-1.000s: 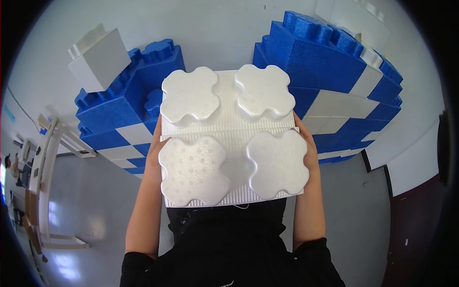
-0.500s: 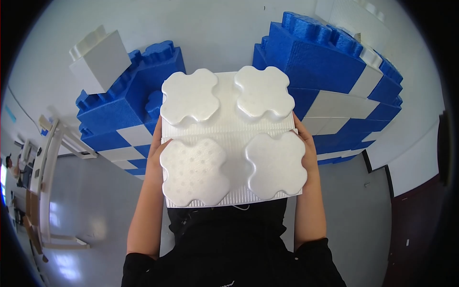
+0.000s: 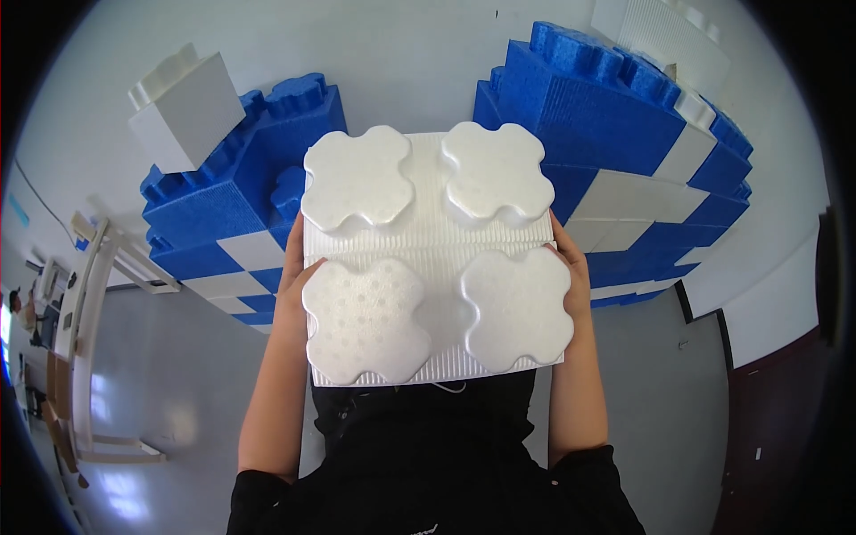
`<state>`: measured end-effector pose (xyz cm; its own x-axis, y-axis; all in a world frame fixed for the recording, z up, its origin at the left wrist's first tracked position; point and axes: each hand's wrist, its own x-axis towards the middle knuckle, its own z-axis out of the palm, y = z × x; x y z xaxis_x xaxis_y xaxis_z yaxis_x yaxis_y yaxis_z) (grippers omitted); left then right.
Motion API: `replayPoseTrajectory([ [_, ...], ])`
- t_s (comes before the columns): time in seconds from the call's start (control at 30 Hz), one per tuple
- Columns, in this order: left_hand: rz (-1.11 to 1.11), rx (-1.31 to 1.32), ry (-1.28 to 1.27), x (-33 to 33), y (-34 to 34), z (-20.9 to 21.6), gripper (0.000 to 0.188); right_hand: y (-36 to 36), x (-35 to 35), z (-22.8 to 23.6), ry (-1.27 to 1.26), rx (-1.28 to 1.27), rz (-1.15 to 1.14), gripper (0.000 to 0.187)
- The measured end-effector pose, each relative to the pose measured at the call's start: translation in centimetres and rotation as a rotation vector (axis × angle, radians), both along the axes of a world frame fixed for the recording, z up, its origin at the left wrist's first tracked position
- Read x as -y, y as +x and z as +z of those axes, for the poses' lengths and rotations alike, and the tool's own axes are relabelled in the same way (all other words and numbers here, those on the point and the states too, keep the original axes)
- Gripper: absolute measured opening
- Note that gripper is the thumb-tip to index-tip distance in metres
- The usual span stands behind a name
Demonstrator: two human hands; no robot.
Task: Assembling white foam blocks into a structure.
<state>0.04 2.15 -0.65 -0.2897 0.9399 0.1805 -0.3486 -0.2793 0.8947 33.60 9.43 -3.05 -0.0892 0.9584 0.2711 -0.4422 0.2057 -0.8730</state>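
Two large white foam building blocks are held together in front of my body, one beyond the other, with a seam across the middle. Each shows two rounded, clover-shaped studs facing up, and the near left stud is dotted. My left hand grips the left side, its thumb by the seam. On the right side my right hand is closed the same way. The fingers beneath the blocks are hidden.
Ahead on the left stands a stepped wall of blue and white blocks, with a tilted-looking white block on top. A taller blue and white wall stands ahead on the right. A white frame and a person are far left.
The held blocks have shifted very slightly to the right in view. Both hands keep the same grip.
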Motion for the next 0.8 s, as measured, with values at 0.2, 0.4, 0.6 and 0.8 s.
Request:
replayPoseTrajectory([
  [0.2,-0.038,0.021,0.015,0.4,-1.8,-0.9,0.080,-2.2,1.5,2.3,0.000,-0.012,-0.023,0.062],
  [0.4,-0.001,-0.079,-0.010,0.1,-0.2,-0.1,0.079,0.3,0.0,0.8,0.033,0.108,-0.038,0.063],
  [0.6,-0.004,-0.106,0.035,0.0,-1.8,-0.6,0.075,-1.0,0.5,0.6,0.019,0.094,-0.066,0.060],
  [0.8,0.009,-0.194,0.060,-0.5,-3.1,-3.7,0.073,-1.3,0.7,-1.8,-0.072,-0.234,0.063,0.054],
])
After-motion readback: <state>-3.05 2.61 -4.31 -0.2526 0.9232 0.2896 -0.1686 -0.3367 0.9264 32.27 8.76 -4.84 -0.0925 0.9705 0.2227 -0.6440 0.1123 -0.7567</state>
